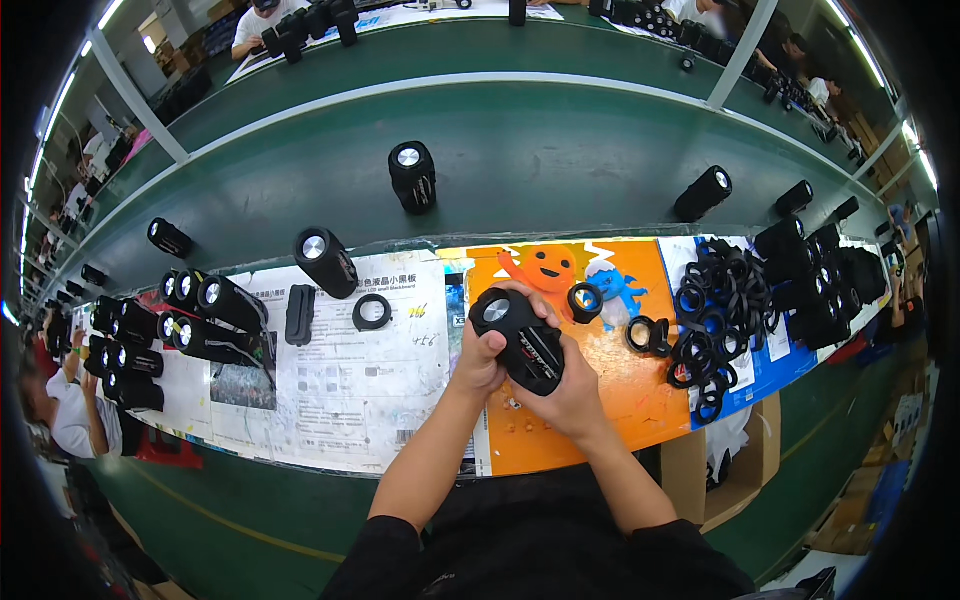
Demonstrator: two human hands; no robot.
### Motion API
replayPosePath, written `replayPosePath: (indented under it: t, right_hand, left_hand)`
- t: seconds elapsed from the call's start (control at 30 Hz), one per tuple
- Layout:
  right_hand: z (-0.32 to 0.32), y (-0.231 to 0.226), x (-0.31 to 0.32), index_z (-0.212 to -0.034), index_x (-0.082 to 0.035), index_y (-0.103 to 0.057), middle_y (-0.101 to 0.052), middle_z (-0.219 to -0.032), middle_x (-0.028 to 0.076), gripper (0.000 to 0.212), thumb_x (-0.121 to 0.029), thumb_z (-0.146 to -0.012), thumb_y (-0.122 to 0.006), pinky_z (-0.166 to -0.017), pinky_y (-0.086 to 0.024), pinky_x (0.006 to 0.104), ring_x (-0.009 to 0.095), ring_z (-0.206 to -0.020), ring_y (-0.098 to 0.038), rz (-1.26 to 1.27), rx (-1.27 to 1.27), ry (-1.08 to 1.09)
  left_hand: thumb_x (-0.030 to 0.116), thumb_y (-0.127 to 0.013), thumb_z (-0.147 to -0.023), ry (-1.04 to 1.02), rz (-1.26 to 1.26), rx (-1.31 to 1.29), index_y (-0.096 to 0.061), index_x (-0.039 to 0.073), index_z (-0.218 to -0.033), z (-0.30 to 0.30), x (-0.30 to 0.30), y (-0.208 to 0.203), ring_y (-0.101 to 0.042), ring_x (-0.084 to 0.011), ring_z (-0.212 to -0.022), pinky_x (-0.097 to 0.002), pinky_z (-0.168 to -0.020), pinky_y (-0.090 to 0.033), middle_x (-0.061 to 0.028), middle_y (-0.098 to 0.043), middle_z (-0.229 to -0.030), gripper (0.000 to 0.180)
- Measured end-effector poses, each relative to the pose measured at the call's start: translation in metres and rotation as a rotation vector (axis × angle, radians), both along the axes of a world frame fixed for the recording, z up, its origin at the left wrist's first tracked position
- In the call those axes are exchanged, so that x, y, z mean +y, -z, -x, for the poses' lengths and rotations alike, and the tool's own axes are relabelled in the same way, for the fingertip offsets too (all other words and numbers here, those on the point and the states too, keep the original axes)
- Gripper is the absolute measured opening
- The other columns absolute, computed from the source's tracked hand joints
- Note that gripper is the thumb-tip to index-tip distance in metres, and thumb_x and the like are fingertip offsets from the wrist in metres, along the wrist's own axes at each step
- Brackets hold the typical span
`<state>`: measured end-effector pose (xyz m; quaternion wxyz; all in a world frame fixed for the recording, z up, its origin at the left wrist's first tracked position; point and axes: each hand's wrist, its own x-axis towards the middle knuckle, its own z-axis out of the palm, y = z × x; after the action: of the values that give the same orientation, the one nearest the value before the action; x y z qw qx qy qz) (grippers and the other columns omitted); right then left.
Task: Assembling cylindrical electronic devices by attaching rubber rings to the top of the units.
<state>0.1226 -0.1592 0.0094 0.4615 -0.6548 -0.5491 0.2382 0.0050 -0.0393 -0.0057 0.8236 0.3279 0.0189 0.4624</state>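
Observation:
Between my two hands I hold a black cylindrical speaker (530, 350), tilted, its round silver-centred end up and to the left. My left hand (482, 352) wraps its left side, with the thumb near the silver end. My right hand (570, 385) grips the lower right side. Just right of the speaker lies a black ring (585, 301) on the orange sheet, and a few more rings (648, 336) sit beyond it. On the white sheet to the left are another black ring (372, 312), a long black strip-shaped part (300, 315) and a standing speaker (326, 262).
A heap of black rings (735, 290) covers the blue sheet at right, beside more black speakers (815, 290). Several speakers (225, 305) crowd the left. Others, like this speaker (412, 178), stand on the green belt (540, 150). An open cardboard box (750, 470) is below right. People sit around.

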Motion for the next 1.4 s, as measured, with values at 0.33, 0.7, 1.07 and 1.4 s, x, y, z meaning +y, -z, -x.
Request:
replayPosePath:
  t: [0.33,0.7,1.07,1.4]
  right_hand:
    - [0.001,-0.005,-0.002,-0.138,0.005,-0.056,-0.078,-0.114,0.023,0.08,-0.022,-0.076,-0.099,-0.088,-0.065,0.0409,0.032,-0.103,-0.082,-0.1,-0.106,0.019]
    - [0.004,-0.011,-0.003,-0.14,0.008,-0.056,-0.075,-0.117,0.027,0.079,-0.025,-0.081,-0.096,-0.089,-0.064,0.0452,0.039,-0.106,-0.079,0.082,-0.01,0.096]
    - [0.007,0.012,0.0,-0.142,0.008,-0.055,-0.069,-0.126,0.028,0.08,-0.017,-0.078,-0.096,-0.094,-0.062,0.0474,0.044,-0.111,-0.074,-0.068,-0.143,0.122]
    - [0.005,-0.001,0.001,-0.139,0.008,-0.056,-0.072,-0.118,0.027,0.076,-0.018,-0.079,-0.095,-0.088,-0.064,0.0451,0.042,-0.104,-0.078,-0.072,-0.122,0.093]
  left_hand:
    - [0.088,-0.077,-0.081,0.103,-0.005,0.016,-0.055,0.008,-0.14,-0.002,-0.002,0.011,-0.068,-0.0351,-0.122,-0.0491,-0.109,-0.057,-0.0126,-0.067,-0.119,0.101]
    - [0.037,-0.092,-0.093,-0.08,0.08,0.171,-0.056,0.0,-0.147,-0.002,-0.001,-0.005,-0.074,-0.0293,-0.115,-0.0428,-0.103,-0.063,-0.016,-0.071,-0.125,0.075]
    - [0.045,-0.083,-0.096,-0.183,0.164,0.233,-0.057,-0.001,-0.14,-0.008,-0.001,-0.003,-0.074,-0.0292,-0.108,-0.0411,-0.096,-0.065,-0.0153,-0.069,-0.116,0.069]
    - [0.074,-0.075,-0.095,-0.029,0.147,0.069,-0.054,0.007,-0.146,-0.009,-0.004,0.011,-0.069,-0.0272,-0.118,-0.0412,-0.101,-0.062,-0.0095,-0.064,-0.121,0.087]
